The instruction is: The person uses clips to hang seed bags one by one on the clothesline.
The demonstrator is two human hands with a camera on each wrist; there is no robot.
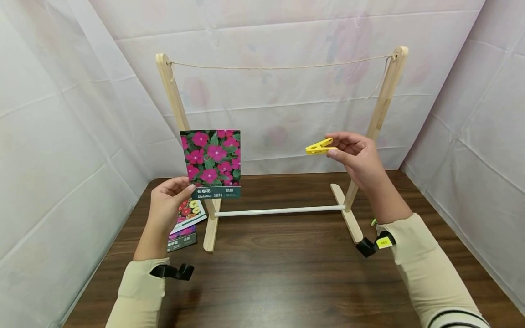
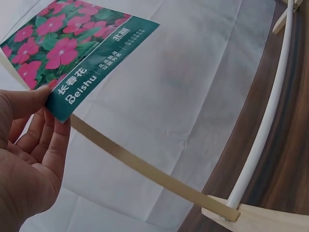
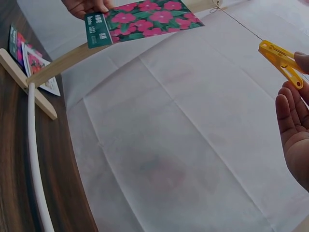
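head – left hand (image 1: pixel 166 202) pinches flower seed packet (image 1: pixel 211 163) upright by the wooden rack (image 1: pixel 177 102), right hand (image 1: pixel 357 157) holds yellow clothespin (image 1: pixel 319 147) | left wrist – thumb-and-finger grip on packet's corner | right wrist – clothespin held at fingertips, below the string (image 3: pixel 239 24)

A wooden frame (image 1: pixel 176 98) of two leaning posts stands mid-frame on the dark brown table (image 1: pixel 279 278), with a string (image 1: pixel 279 67) strung between the post tops and a white rod (image 1: pixel 279 211) joining their feet. At lower left, beside the left foot, lie more seed packets (image 1: pixel 186 223). Creased white sheeting (image 1: pixel 61 136) fills the background and both sides.
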